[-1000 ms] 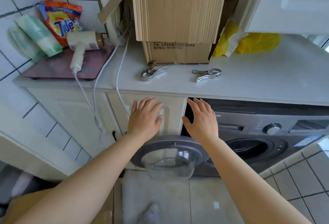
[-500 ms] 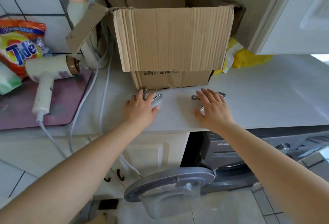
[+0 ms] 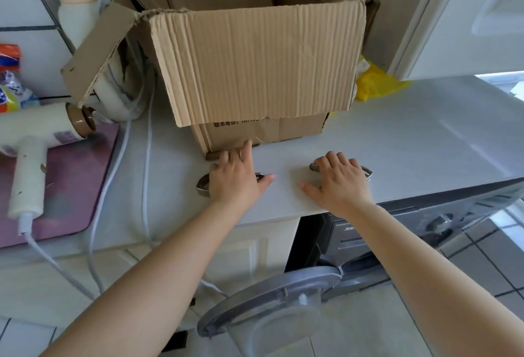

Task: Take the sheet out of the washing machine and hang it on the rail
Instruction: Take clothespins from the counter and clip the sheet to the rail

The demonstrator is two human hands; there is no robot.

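Two metal clips lie on the white countertop [image 3: 411, 143] in front of a cardboard box. My left hand [image 3: 236, 179] lies flat over the left clip [image 3: 202, 186], with its fingers stretched toward the foot of the box. My right hand [image 3: 338, 183] covers the right clip [image 3: 367, 172], fingers bent down over it and thumb spread on the counter. Below the counter at the right is the dark grey washing machine [image 3: 382, 231], its round door [image 3: 269, 300] swung open. No sheet or rail is in view.
The open cardboard box [image 3: 255, 67] stands just behind my hands. A white hair dryer [image 3: 31, 141] lies on a purple mat [image 3: 71, 186] at left, its cables trailing over the counter edge. A yellow bag [image 3: 374, 81] sits behind the box, and a white cupboard [image 3: 467, 16] hangs at upper right.
Both hands rose from in front of the cabinet and machine to the countertop and settled onto the two metal clips. My view moved up and closer to the box.
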